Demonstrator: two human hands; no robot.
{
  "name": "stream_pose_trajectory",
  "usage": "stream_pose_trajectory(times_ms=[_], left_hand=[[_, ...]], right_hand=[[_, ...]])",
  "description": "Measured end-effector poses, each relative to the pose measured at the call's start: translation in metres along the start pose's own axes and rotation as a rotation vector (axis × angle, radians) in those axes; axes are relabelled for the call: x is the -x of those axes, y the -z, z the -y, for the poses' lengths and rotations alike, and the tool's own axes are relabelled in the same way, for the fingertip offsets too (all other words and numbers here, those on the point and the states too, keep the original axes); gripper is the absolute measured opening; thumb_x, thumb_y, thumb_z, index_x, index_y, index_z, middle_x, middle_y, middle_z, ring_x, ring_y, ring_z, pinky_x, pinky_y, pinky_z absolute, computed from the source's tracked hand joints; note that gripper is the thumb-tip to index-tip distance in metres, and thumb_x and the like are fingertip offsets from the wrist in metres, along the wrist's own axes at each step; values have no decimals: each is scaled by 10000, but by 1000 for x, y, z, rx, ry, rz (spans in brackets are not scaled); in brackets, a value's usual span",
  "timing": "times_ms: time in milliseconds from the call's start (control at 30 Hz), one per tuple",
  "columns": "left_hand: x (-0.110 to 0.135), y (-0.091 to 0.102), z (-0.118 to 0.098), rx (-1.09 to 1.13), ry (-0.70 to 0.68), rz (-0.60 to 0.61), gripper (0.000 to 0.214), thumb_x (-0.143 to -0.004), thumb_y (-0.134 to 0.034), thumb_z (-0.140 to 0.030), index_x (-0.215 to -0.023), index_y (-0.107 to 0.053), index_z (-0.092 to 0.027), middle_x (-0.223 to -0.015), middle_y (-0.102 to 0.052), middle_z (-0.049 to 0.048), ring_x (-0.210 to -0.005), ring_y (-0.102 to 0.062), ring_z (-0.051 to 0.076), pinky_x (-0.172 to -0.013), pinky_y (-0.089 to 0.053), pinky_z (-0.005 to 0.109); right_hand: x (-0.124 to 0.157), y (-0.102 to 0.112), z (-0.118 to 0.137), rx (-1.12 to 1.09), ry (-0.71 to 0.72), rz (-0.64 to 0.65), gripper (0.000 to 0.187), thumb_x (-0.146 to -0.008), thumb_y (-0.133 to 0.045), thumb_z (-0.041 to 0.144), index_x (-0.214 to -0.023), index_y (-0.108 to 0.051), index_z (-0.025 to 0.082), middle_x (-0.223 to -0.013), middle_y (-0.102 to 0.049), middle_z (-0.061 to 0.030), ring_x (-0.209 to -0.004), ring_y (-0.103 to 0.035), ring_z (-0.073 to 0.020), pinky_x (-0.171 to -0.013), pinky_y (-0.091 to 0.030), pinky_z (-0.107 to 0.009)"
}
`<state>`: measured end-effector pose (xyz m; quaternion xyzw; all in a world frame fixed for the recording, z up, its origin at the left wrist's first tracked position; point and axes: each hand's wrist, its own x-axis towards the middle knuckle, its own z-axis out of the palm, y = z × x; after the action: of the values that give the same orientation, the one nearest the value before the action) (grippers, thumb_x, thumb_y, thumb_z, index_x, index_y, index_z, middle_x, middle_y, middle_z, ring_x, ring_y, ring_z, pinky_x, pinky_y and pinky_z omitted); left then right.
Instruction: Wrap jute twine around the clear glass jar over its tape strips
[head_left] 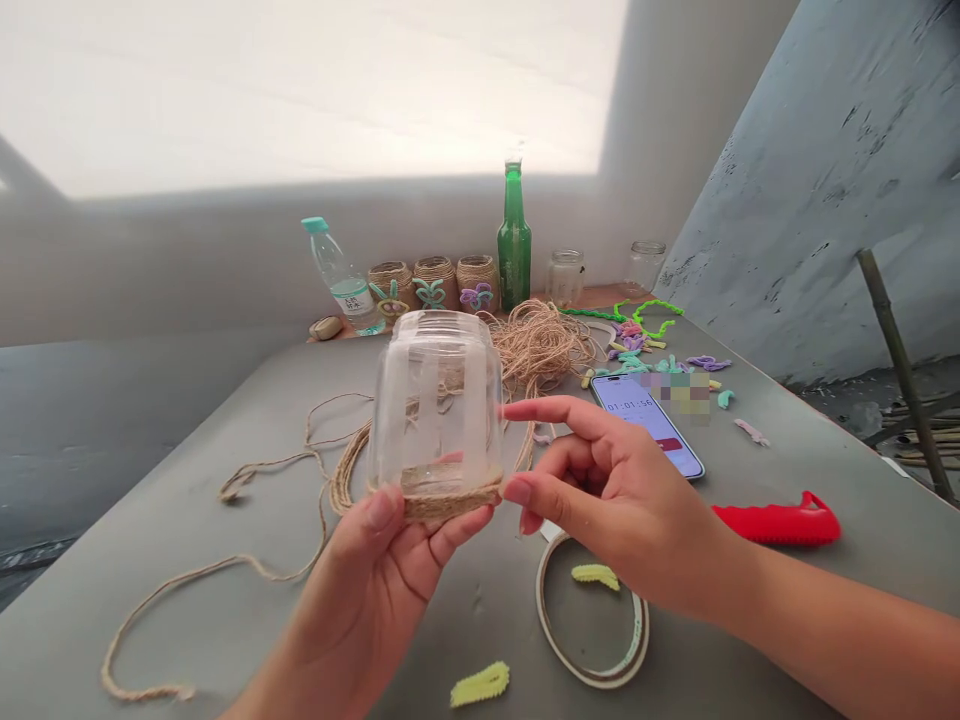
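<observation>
A clear glass jar (472, 410) is tilted a little in my left hand (397, 570), whose thumb and fingers grip it around the base. Several turns of jute twine (450, 503) wrap the jar's lowest part. Pale vertical strips of tape (475, 400) run up the glass above them. At the jar's right side is my right hand (607, 480), index finger stretched out to the glass and thumb tip beside the twine band. Its other fingers are curled and partly hidden. A coil of twine (345, 470) lies behind the jar, with a loose end (180, 690) at the left.
Behind are a water bottle (341, 275), several twine-wrapped jars (433, 285), a green bottle (514, 240), bare jars (566, 278) and a twine heap (544, 340). Nearer are a phone (649, 420), red-handled tool (780, 522), tape roll (544, 625) and yellow fuzzy pieces (480, 685).
</observation>
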<state>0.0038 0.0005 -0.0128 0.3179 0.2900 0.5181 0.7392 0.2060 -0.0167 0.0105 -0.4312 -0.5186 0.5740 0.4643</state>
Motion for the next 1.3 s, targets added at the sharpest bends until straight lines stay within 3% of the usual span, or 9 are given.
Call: stream_pose_trajectory(times_ms=[233, 433, 600, 733, 833, 933, 1033, 1200, 1300], left_hand=[[0, -2, -3, 21, 4, 20, 276, -860, -810, -360, -1089, -845, -209, -1134, -863, 86, -1050, -800, 295, -880, -690, 343], [3, -3, -1, 140, 72, 15, 293, -805, -861, -303, -1098, -842, -319, -1138, -861, 29, -997, -815, 286, -827, -711, 362], [4, 0, -1, 149, 130, -8, 284, -866, -766, -320, -1136, -837, -274, -1152, -854, 91, -955, -822, 306, -816, -712, 384], [5, 0, -4, 138, 161, 115, 286, -891, -719, -403, -1096, -853, -256, -1124, -853, 136, -867, -817, 304, -819, -700, 393], [2, -3, -2, 58, 187, 174, 361, -900, -697, -495, -1091, -852, -231, -1035, -861, 143, -767, -797, 289, -773, -698, 393], [-1, -1, 3, -116, 57, 79, 452, -875, -706, -626, -1146, -827, -285, -1127, -854, 89, -898, -801, 295, -773, -698, 378], [0, 5, 8, -280, -85, -6, 492, -819, -761, -651, -1154, -817, -295, -1223, -834, 55, -1133, -761, 294, -925, -647, 345], [5, 12, 9, -366, 78, -125, 807, -601, -991, -478, -1329, -699, -288, -1000, -884, 70, -1019, -807, 334, -942, -626, 424], [4, 11, 7, -346, 36, -139, 722, -620, -957, -535, -1242, -755, -231, -1076, -871, 122, -1085, -786, 345, -945, -614, 394]], right_hand=[[-1, 3, 1, -2, 34, -15, 371, -902, -827, 295, -1240, -676, 295, -734, -759, 48, -598, -573, -66, -546, -444, -151], [-3, 0, -4, -142, -22, -16, 477, -780, -922, 216, -1150, -626, 265, -723, -762, 45, -629, -594, -100, -570, -442, -193], [-7, 3, -7, -187, -58, -59, 635, -711, -967, 193, -1147, -512, 271, -747, -733, 78, -625, -571, -91, -591, -432, -200], [-11, 10, -10, -154, -113, 146, 637, -785, -922, 226, -1312, -568, 264, -818, -719, 50, -752, -644, -130, -697, -471, -254], [-11, 11, -10, -139, -100, 240, 517, -848, -876, 255, -1306, -637, 229, -753, -689, 42, -698, -605, -109, -648, -433, -235], [-10, 9, -9, -135, -85, 132, 462, -821, -899, 281, -1223, -685, 205, -669, -601, 72, -590, -467, -70, -539, -344, -207], [-7, 4, -8, -119, -122, 1, 533, -744, -954, 287, -1187, -671, 196, -658, -564, 88, -571, -434, -61, -505, -329, -191], [-4, 0, -8, -44, -119, -47, 638, -681, -988, 259, -1225, -655, 228, -719, -644, 68, -645, -563, -101, -578, -450, -213], [-4, 3, -6, 2, -71, 17, 557, -763, -935, 282, -1256, -681, 237, -781, -694, 32, -702, -593, -126, -633, -489, -248]])
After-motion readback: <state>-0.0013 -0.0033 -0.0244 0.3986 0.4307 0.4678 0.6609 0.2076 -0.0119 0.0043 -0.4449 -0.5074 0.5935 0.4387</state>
